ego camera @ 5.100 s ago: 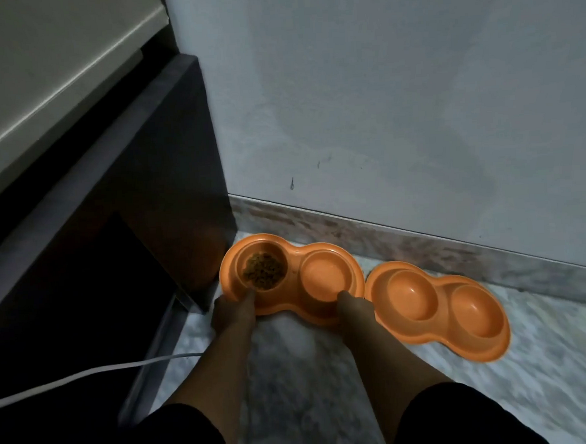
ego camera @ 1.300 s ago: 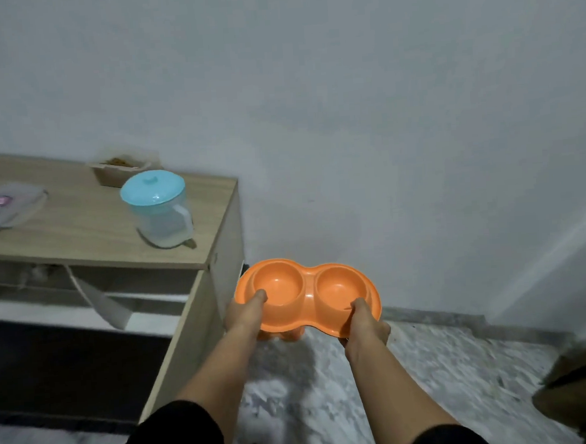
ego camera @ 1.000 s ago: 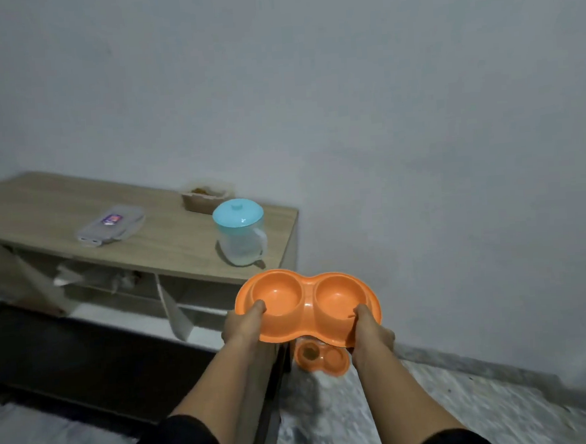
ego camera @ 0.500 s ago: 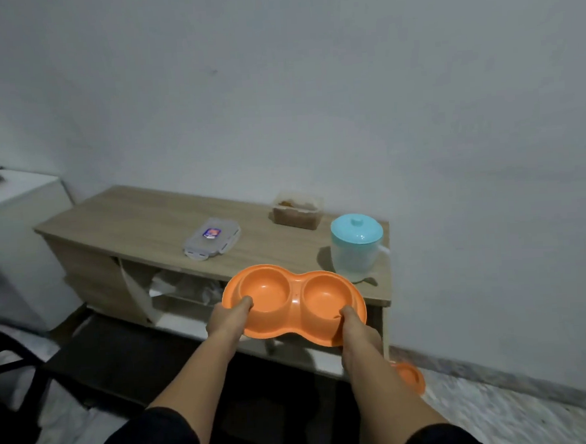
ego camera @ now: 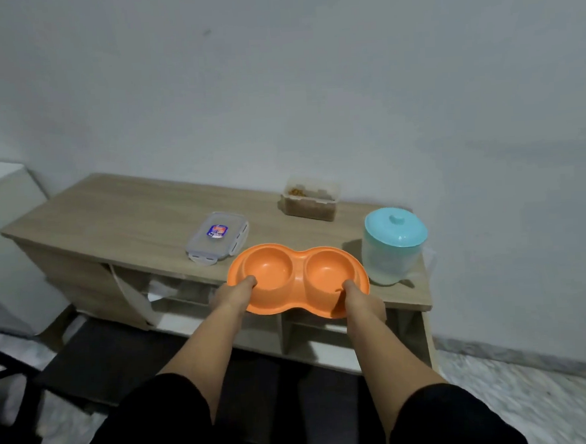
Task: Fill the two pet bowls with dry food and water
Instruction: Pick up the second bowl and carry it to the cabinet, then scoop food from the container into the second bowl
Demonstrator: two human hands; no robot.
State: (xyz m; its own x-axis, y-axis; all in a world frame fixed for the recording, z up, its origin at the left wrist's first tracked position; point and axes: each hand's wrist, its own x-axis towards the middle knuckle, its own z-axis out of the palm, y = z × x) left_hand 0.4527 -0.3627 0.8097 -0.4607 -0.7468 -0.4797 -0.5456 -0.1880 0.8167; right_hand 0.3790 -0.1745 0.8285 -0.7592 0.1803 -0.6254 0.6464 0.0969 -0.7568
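An empty orange double pet bowl [ego camera: 296, 276] hangs over the front edge of a wooden cabinet top [ego camera: 130, 218]. My left hand [ego camera: 232, 296] grips its left rim, thumb inside the left cup. My right hand [ego camera: 360, 301] grips the right front rim, thumb in the right cup. Behind the bowl stands an open clear tub of brown dry food [ego camera: 309, 203]. A clear water jug with a teal lid [ego camera: 392, 246] stands at the right end of the top.
A clear container lid with a sticker [ego camera: 217, 236] lies left of the bowl. Open shelves with paper sit under the top. A white appliance [ego camera: 1, 246] stands at the left, a dark chair [ego camera: 5, 369] at lower left. Marble floor [ego camera: 521, 389] on the right.
I lifted the second, empty bowl off the floor, stood and turned to the cabinet. In the last half second the bowl rose and came over the cabinet's front edge.
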